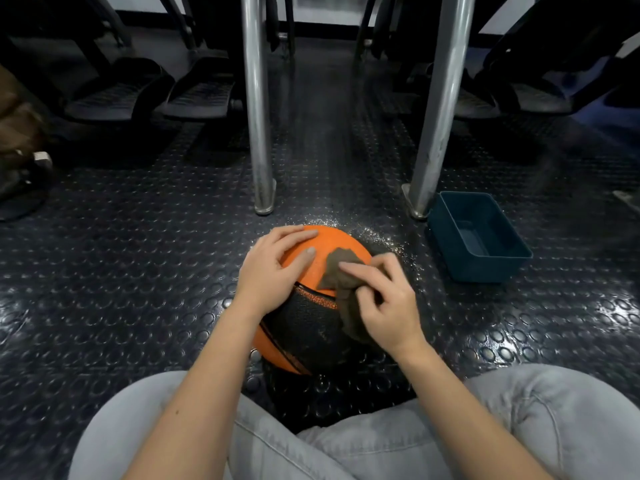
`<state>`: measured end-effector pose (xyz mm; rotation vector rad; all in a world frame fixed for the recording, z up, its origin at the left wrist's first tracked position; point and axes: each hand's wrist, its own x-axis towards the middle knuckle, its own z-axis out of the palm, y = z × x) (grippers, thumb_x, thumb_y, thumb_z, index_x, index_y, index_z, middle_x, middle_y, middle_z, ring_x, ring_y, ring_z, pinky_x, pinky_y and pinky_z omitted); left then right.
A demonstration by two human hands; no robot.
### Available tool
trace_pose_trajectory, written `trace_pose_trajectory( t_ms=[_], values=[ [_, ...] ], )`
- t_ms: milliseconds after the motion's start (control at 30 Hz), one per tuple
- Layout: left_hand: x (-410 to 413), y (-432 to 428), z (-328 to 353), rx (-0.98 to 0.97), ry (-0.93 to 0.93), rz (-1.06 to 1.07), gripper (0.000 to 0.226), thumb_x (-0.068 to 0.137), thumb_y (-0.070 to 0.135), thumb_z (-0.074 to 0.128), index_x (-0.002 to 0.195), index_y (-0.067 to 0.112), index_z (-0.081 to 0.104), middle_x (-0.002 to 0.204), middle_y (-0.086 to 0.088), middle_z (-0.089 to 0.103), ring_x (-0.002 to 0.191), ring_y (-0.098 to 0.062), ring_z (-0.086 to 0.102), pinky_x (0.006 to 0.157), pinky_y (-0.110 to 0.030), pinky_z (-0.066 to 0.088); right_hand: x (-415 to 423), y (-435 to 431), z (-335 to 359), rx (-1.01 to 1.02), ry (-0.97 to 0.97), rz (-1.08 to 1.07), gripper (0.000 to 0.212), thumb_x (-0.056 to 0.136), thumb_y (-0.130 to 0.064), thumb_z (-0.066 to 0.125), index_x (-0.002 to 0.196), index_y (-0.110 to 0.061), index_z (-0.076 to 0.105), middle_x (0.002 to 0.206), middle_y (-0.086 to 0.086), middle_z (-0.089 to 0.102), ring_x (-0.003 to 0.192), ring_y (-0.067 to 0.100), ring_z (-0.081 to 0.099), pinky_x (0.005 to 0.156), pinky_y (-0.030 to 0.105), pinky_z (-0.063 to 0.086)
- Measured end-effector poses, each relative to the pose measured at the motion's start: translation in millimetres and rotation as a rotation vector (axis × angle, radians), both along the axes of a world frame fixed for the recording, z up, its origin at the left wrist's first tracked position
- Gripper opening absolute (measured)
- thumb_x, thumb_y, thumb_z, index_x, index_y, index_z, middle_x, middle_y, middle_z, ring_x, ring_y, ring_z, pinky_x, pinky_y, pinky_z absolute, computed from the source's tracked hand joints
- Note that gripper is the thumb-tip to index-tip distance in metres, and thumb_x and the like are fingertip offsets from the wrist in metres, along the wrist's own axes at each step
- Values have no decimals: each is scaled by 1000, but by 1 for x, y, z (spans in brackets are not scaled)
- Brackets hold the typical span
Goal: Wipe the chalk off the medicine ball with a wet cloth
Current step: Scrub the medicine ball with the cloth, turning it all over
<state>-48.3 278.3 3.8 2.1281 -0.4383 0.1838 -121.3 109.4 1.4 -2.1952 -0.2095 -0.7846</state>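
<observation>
One orange-and-black ball (343, 239) sits on the studded floor (138, 271), with one blue tub (485, 270) near its right and two metal legs (258, 116) behind. The left hand (273, 271) rests straight-fingered on its top; the right hand (391, 306), fingers curled, pinches one brown cloth (334, 268) against it. The markings on the ball's band are too blurred to read.

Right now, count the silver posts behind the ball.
2: the left post stands just beyond the ball; the right post stands beside the tub. Others may be hidden in the dark behind.
</observation>
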Motion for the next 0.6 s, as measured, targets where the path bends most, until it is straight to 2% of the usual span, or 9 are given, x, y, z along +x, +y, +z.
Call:
trace_pose_trajectory(
  t_ms=[67, 167, 200, 267, 367, 433, 500, 533, 600],
  values=[
    [0, -3, 2, 17, 8, 0, 38, 79, 63, 42, 112, 51, 56, 118, 32, 45, 111, 9, 35, 97, -25, 26, 12, -14, -6, 80, 108, -107, 34, 82, -15, 44, 99, -20, 72, 87, -3, 53, 83, 2, 52, 73, 20, 43],
    [-2, -3, 1, 39, 14, 19, 31, 85, 53, 46, 114, 50, 56, 118, 32, 44, 109, 11, 33, 94, -26, 26, 18, -34, 0, 156, 310, -418, 33, 87, -8, 48, 101, -29, 69, 92, -3, 52, 89, 13, 54, 70, 27, 38],
    [-3, -2, 2, 28, 18, 32, 30, 84, 53, 46, 113, 51, 56, 118, 33, 44, 109, 10, 33, 94, -27, 27, 18, -33, 7, 196, 244, -433, 34, 86, -6, 49, 101, -29, 69, 92, -3, 51, 87, 11, 53, 70, 25, 39],
    [-4, 1, 1, 6, 32, 55, 31, 81, 57, 44, 110, 53, 56, 116, 33, 45, 110, 8, 35, 92, -26, 27, 10, -21, 20, 207, 41, -281, 35, 82, -6, 48, 102, -23, 70, 89, 0, 51, 82, 6, 50, 74, 16, 41],
    [-3, 1, 1, -6, 20, 57, 39, 78, 61, 43, 111, 49, 59, 118, 29, 47, 109, 7, 37, 92, -22, 26, 0, -2, 4, -4, -4, -14, 36, 80, -12, 44, 102, -15, 72, 86, 4, 50, 81, 7, 49, 75, 16, 42],
    [-3, -3, 3, 18, 26, 56, 38, 82, 56, 45, 115, 46, 60, 119, 28, 46, 109, 6, 35, 93, -24, 25, 12, -16, -5, 40, 198, -128, 34, 86, -13, 44, 106, -21, 70, 92, 3, 49, 88, 9, 51, 75, 24, 41],
    [-5, -5, 4, 44, 30, 71, 39, 83, 55, 43, 117, 45, 59, 119, 29, 44, 110, 6, 34, 94, -26, 25, 22, -36, -8, 60, 470, -385, 33, 92, -12, 45, 113, -27, 65, 99, 1, 46, 97, 19, 53, 73, 28, 37],
    [-5, -5, 5, 43, 32, 72, 40, 83, 55, 43, 117, 45, 60, 119, 29, 44, 110, 6, 34, 94, -27, 26, 24, -41, -6, 93, 496, -450, 34, 92, -11, 45, 115, -28, 64, 100, 0, 45, 97, 21, 54, 73, 28, 37],
    [-6, -3, 4, 19, 42, 95, 39, 82, 58, 43, 115, 47, 60, 119, 30, 45, 109, 8, 35, 93, -27, 27, 22, -30, 8, 156, 305, -375, 36, 88, -7, 48, 113, -26, 66, 96, 1, 46, 89, 13, 51, 77, 26, 41]
  ],
)
